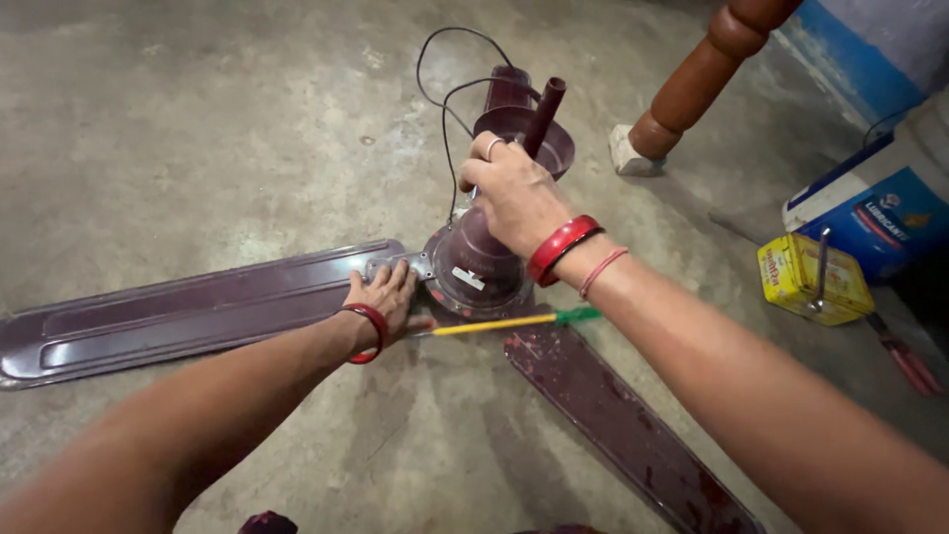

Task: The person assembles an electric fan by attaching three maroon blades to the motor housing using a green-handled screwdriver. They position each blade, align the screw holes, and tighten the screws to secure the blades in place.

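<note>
Both forearms reach down over the concrete floor (198,119), where the maroon ceiling fan (474,262) lies. My left hand (384,302) presses flat and open on the root of the left blade (188,311), just beside the motor housing. My right hand (514,193) is closed around the fan's down rod (544,111) above the hub. A yellow-shafted screwdriver (499,323) with a green handle lies untouched against the motor. Both blades I can see are still attached, so I judge the dismantling barely begun. A yellow tin (791,277) sits well apart to the right.
</note>
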